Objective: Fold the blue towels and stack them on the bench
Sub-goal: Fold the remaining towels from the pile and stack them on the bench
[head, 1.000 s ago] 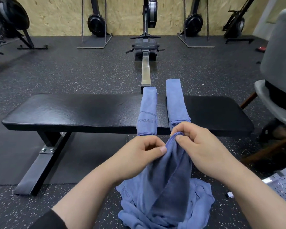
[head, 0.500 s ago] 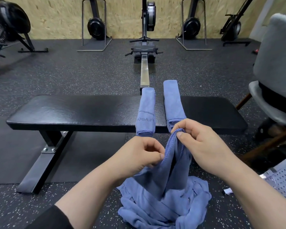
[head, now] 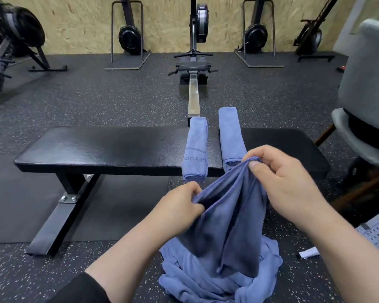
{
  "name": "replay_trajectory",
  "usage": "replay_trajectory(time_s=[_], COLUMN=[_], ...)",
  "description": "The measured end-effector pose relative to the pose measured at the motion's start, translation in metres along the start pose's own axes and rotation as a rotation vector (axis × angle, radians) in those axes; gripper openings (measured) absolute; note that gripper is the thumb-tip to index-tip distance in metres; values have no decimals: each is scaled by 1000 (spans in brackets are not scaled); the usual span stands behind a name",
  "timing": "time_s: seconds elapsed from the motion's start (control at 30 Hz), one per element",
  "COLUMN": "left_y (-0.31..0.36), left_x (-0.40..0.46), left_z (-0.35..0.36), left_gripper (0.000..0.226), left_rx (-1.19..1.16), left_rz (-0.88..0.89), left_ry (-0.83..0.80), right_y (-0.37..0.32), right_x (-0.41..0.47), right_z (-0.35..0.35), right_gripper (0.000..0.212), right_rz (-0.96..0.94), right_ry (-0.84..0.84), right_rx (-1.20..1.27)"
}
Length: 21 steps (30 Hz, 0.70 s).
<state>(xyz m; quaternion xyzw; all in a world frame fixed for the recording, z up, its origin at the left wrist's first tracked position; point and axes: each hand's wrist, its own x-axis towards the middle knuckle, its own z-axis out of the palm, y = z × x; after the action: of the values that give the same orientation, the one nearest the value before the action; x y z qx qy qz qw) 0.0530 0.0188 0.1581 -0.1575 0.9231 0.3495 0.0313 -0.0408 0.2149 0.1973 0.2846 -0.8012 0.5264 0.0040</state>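
Towel in hand: blue terry towel, held up in front of the near edge of the black padded bench, hanging in loose vertical folds; we note its lower end reaches the heap below.
Left hand: left hand grips the towel's upper edge on the left side, fingers curled with the cloth pinched between thumb and fingers; it sits lower than the other hand.
Right hand: right hand pinches the towel's top corner between thumb and curled fingers, just in front of the bench's near edge.
Folded towels: first folded blue towel with dark printed lettering lies across the bench, right of the bench's centre, both ends overhanging; second folded plain blue towel lies just beside it to the right, parallel, apart by a narrow gap.
Heap: crumpled blue towels lie on the speckled dark rubber floor, in front of the bench.
Beyond the bench: black rowing machine with a metal rail stands on the floor, its rail pointing toward the bench.
Right of the bench: grey upholstered chair.
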Motion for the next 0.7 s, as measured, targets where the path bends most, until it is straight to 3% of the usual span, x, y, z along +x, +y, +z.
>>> replay_trajectory(time_s=[0.1,0.2,0.33,0.43,0.53,0.7], left_y=[-23,-39,-39,-32,-21,-8], left_x=[4,2,-11,-18,-25,-36], left_z=[-17,-39,-60,-67,-75,-88], left_gripper=[11,18,23,17,26,37], left_rx=[235,247,-31,-81,-343,-757], left_rz=[-68,-177,-207,-166,-159,-102], left_ry=[19,8,-14,97,165,104], right_y=[9,21,36,40,35,29], right_x=[6,7,1,-1,-2,-7], right_z=[-19,-41,-51,-49,-49,-49], right_gripper=[21,27,23,26,24,25], right_rz=[47,124,226,290,324,292], right_ry=[154,233,182,179,196,207], right_rx=[29,-4,-167,19,232,243])
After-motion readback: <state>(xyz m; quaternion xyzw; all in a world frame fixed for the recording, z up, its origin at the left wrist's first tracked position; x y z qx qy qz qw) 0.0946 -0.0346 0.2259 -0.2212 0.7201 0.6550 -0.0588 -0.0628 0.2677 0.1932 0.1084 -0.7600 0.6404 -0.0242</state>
